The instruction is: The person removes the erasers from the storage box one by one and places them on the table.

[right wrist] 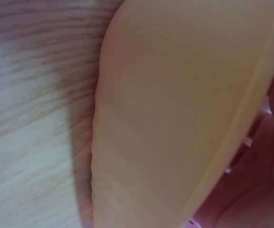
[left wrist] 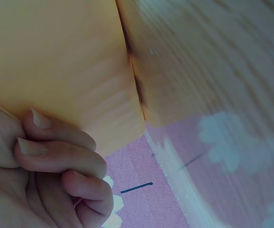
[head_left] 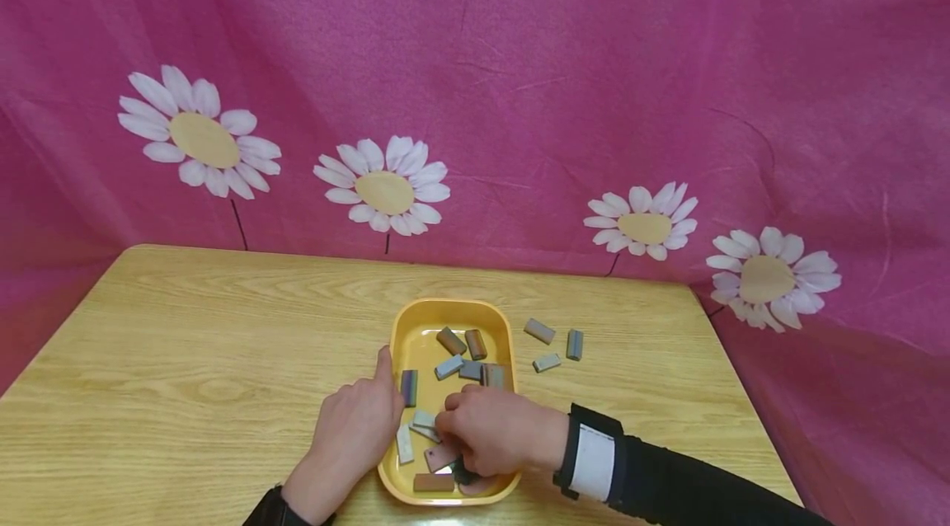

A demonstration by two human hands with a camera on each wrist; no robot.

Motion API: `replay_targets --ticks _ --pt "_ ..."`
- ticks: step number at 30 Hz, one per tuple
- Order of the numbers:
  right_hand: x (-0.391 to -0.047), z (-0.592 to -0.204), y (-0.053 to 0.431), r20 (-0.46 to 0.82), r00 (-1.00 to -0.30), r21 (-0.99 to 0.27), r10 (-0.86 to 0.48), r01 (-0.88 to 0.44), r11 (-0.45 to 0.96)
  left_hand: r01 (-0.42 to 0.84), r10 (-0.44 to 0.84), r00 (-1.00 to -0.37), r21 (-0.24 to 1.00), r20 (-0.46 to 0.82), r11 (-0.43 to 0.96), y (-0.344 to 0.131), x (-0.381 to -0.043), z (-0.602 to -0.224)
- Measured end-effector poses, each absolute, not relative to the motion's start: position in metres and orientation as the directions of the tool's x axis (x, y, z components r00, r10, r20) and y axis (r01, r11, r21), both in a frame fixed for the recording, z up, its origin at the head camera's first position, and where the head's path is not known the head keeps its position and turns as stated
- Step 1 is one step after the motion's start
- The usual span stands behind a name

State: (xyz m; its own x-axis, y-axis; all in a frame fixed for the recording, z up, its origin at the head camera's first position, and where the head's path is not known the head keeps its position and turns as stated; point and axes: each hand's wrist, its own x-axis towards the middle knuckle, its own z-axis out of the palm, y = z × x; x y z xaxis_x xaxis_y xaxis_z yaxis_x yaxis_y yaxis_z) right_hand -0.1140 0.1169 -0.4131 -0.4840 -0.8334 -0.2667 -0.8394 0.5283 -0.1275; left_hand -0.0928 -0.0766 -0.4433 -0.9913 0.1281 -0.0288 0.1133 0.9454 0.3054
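A yellow plastic tray (head_left: pixel 453 305) stands on the table and holds several small oblong blocks, among them a brown one (head_left: pixel 434 482), a pale one (head_left: pixel 404 443) and a dark striped one (head_left: pixel 409 387). My left hand (head_left: pixel 356 423) grips the tray's left side, one finger stretched along the rim. In the left wrist view, curled fingers (left wrist: pixel 65 152) lie by the tray's outer wall (left wrist: pixel 56 61). Inside the tray's near right part, my right hand (head_left: pixel 497 427) reaches down among the blocks with bent fingers. Its fingertips are hidden, so whether it pinches a block cannot be seen.
To the right of the tray, several loose blocks lie on the wooden table (head_left: pixel 223 361), including a grey-brown one (head_left: pixel 539 331), a striped one (head_left: pixel 575 345) and a pale one (head_left: pixel 547 363). Behind the table hangs a pink cloth (head_left: pixel 505 81) with white flowers.
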Motion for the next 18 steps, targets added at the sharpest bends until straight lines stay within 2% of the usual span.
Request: replay_targets --ticks 8,14,18 --pt "-0.112 -0.415 0.119 -0.218 -0.446 -0.173 -0.868 -0.858 0.484 0.112 0.131 -0.990 0.301 -0.044 0.947 -0.077 -0.092 -0.443" --pt "-0.116 -0.408 0.129 -0.016 -0.461 -0.239 -0.887 -0.860 0.451 0.114 0.128 -0.991 0.299 -0.030 0.947 -0.077 -0.092 -0.443" --pt "-0.117 -0.399 0.141 0.114 -0.515 -0.307 -0.849 -0.831 0.463 0.118 0.130 -0.991 0.299 -0.021 0.947 -0.077 -0.093 -0.443"
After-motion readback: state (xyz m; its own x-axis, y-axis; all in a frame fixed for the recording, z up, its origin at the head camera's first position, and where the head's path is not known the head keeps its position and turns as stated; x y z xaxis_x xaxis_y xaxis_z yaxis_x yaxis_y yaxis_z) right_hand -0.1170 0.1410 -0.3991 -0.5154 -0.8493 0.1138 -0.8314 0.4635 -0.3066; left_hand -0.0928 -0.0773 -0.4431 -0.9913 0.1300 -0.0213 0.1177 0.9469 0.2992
